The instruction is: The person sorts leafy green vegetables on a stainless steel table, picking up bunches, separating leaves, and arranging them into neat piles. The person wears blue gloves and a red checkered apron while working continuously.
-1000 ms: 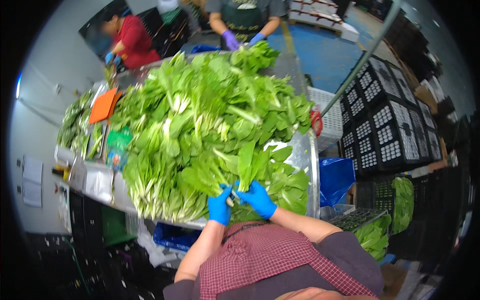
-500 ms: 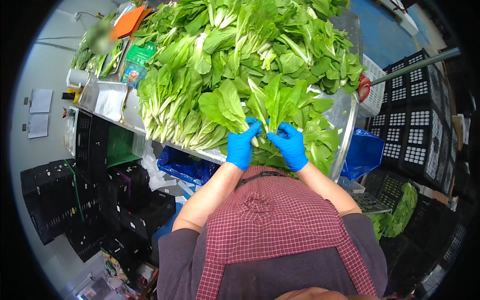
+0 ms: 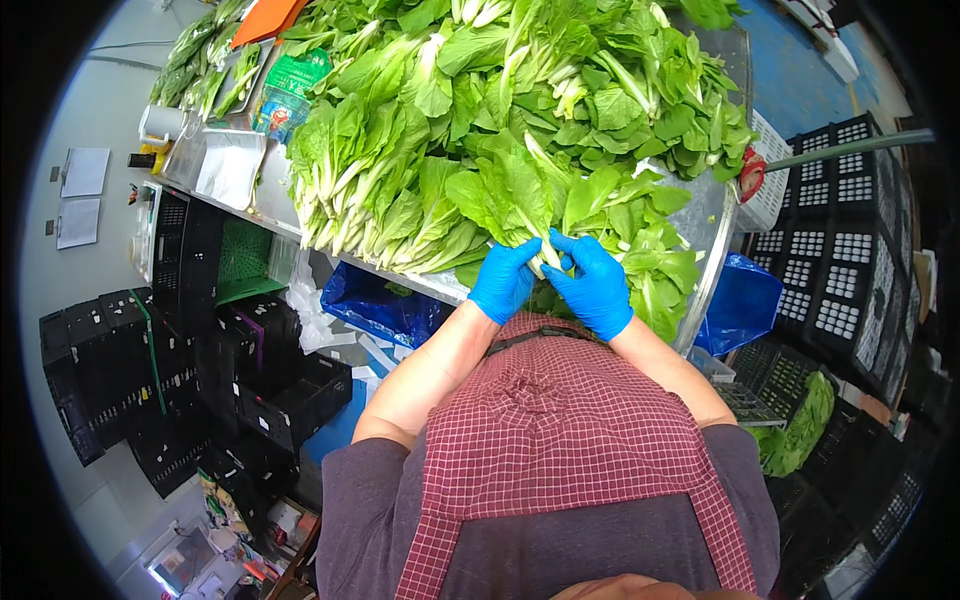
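Both my hands wear blue gloves and meet at the near edge of a metal table [image 3: 712, 262]. A small bunch of leafy greens [image 3: 507, 190] with pale stems points away from me, its stem ends between my fingers. My left hand [image 3: 504, 284] is closed around the stems from the left. On the other side my right hand [image 3: 594, 284] pinches at the stem base with thumb and fingers. Beyond them a large heap of the same greens [image 3: 470, 75] covers the tabletop. More loose leaves [image 3: 655, 275] lie just right of my right hand.
Blue plastic-lined bins [image 3: 385, 312] stand below the table's front edge and at its right [image 3: 740, 300]. Black crates [image 3: 835, 235] are stacked at right, others [image 3: 270, 400] at lower left. A green bag [image 3: 295, 80] and a clear tray [image 3: 230, 165] sit at the table's left.
My hands have come closer together. The leaves that were apart in them now form one bunch at the stems. The whole view has shifted slightly, with the scene moving right.
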`<state>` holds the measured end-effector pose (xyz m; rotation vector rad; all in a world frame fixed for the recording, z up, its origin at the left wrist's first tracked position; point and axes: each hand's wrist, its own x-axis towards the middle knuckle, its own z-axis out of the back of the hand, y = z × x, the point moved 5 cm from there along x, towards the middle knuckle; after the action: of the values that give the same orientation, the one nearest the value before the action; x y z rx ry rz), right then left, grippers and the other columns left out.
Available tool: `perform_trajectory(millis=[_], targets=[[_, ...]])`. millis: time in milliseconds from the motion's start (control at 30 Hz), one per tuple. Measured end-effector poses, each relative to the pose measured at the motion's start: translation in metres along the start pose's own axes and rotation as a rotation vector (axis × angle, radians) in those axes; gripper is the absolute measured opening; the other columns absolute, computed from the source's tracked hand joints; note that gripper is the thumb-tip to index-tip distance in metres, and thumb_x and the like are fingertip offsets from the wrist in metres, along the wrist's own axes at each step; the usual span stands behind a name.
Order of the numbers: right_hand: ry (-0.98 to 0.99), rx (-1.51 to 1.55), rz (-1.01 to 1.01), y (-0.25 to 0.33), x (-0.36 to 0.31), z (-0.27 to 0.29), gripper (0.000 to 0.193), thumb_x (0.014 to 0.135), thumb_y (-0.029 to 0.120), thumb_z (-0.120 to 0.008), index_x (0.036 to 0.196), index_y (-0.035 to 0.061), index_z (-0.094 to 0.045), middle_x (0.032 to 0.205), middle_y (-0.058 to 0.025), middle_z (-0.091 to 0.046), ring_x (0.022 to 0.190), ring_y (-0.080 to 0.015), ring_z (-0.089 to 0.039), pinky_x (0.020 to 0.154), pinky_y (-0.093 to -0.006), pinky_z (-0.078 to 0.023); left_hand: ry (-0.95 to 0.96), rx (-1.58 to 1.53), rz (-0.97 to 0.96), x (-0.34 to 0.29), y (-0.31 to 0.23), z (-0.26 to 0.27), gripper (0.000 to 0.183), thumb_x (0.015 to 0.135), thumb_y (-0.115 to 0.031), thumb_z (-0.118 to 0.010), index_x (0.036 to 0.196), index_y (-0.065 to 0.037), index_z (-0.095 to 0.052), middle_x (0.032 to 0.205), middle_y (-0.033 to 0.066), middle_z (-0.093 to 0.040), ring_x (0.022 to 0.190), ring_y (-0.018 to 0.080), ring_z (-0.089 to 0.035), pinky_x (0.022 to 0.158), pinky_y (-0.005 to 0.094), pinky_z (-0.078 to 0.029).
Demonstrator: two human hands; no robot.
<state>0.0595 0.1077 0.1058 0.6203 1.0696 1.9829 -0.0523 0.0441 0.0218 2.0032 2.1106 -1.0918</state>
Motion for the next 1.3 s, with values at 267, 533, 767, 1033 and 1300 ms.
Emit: perform_trajectory(millis=[267, 533, 767, 1033, 1300], targets=[[0.025, 0.736, -0.622, -0.05, -0.004, -0.016, 0.019, 0.084, 0.023, -0.062, 0.085, 0.0041, -0.059, 0.069, -0.0009, -0.055, 0.056, -0.0071, -0.048, 0.05, -0.0195, -0.037, 0.027, -0.106, -0.02, -0.002, -0.005, -0.005, 0.033, 0.088, -0.01, -0.051, 0.116, 0.007, -0.047, 0.108, 0.0145, -0.057, 0.098, 0.0231, -0.056, 0.086, 0.0324, -0.045], [0.174, 0.807, -0.57, -0.049, -0.005, -0.029, 0.016, 0.079, 0.011, -0.066, 0.088, 0.0022, -0.056, 0.074, -0.0043, -0.06, 0.059, -0.0098, -0.053, 0.053, -0.0222, -0.042, 0.071, -0.166, 0.018, 0.0, -0.001, 0.006, 0.032, 0.085, -0.008, -0.055, 0.114, 0.005, -0.049, 0.106, 0.0156, -0.058, 0.096, 0.0258, -0.057, 0.085, 0.038, -0.047], [-0.161, 1.075, -0.664, -0.071, -0.017, -0.023, 0.009, 0.082, 0.009, -0.062, 0.082, 0.0073, -0.053, 0.067, -0.0023, -0.053, 0.053, -0.0102, -0.047, 0.051, -0.0246, -0.042, 0.018, -0.063, -0.146, 0.002, -0.031, -0.011, 0.031, 0.085, -0.002, -0.052, 0.115, 0.004, -0.047, 0.103, 0.0157, -0.058, 0.092, 0.0245, -0.058, 0.081, 0.0355, -0.049], [0.07, 1.017, -0.889, -0.105, -0.021, -0.018, 0.027, 0.088, 0.029, -0.057, 0.102, 0.0057, -0.061, 0.077, -0.004, -0.061, 0.058, -0.0108, -0.054, 0.051, -0.0244, -0.043, -0.533, 0.94, -0.66, 0.003, -0.212, 0.086, 0.046, 0.077, -0.009, -0.062, 0.119, 0.003, -0.046, 0.109, 0.0144, -0.058, 0.094, 0.0219, -0.056, 0.082, 0.0326, -0.045], [-0.085, 0.155, -0.203, -0.105, 0.129, -0.056, 0.028, 0.076, 0.021, -0.067, 0.097, 0.0037, -0.063, 0.081, -0.0092, -0.063, 0.074, -0.0198, -0.058, 0.071, -0.0301, -0.045, -0.778, 2.219, -0.688, 0.011, -0.27, 0.118, 0.06, 0.076, -0.014, -0.061, 0.13, 0.0, -0.038, 0.119, 0.0204, -0.049, 0.107, 0.0356, -0.047, 0.092, 0.0419, -0.039]])
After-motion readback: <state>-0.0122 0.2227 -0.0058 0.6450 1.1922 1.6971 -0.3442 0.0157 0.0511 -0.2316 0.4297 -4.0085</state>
